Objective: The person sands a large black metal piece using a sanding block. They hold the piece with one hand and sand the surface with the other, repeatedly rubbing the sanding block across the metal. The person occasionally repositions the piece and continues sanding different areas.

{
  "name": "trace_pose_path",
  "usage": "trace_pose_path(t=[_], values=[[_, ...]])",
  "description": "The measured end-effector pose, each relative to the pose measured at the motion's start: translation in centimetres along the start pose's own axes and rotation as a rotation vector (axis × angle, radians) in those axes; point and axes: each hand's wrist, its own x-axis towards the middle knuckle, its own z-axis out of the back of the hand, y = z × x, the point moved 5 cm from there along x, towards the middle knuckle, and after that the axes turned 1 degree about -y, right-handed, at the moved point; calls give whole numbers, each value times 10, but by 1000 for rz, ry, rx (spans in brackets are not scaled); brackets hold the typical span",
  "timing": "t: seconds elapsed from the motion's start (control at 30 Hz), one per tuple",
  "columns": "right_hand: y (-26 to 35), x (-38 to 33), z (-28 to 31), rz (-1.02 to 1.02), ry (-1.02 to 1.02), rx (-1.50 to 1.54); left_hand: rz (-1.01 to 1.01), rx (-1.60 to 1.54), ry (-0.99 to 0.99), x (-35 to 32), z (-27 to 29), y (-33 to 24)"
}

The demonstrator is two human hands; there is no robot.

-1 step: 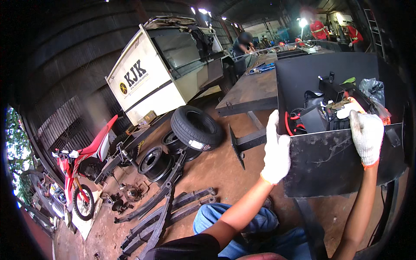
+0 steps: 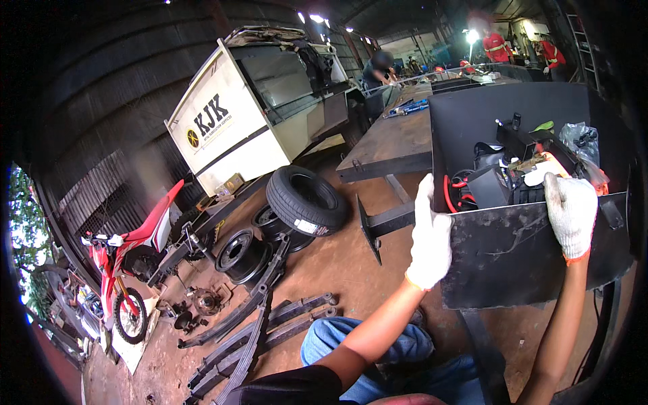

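A black sheet-metal box (image 2: 503,260) stands in front of me at the right, full of tools and odds and ends. My left hand (image 2: 430,236), in a white knitted glove, grips its left front corner, fingers along the side and thumb near the front panel. Over the front rim curls my right hand (image 2: 572,216), gloved the same way, its fingertips partly hidden inside. Within the box lie a red cable or handle (image 2: 448,192), black cases (image 2: 491,185), an orange and white item (image 2: 550,167) and a clear plastic bag (image 2: 580,142).
A steel workbench (image 2: 388,145) extends behind the box, with blue tools (image 2: 412,106) on it. Left on the floor are a tire (image 2: 307,200), wheel rims (image 2: 236,255), leaf springs (image 2: 260,337) and a red motorbike (image 2: 145,233). A white trailer body (image 2: 226,121) stands beyond; people work farther back.
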Motion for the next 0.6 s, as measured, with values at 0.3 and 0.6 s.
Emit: trace_pose_path(t=[0.3,0.6], values=[[-1,4,-2,30,-62,24,576,120,47,-144,-10,127],[2,8,6,35,-81,6,-128,-120,25,5,-5,21]])
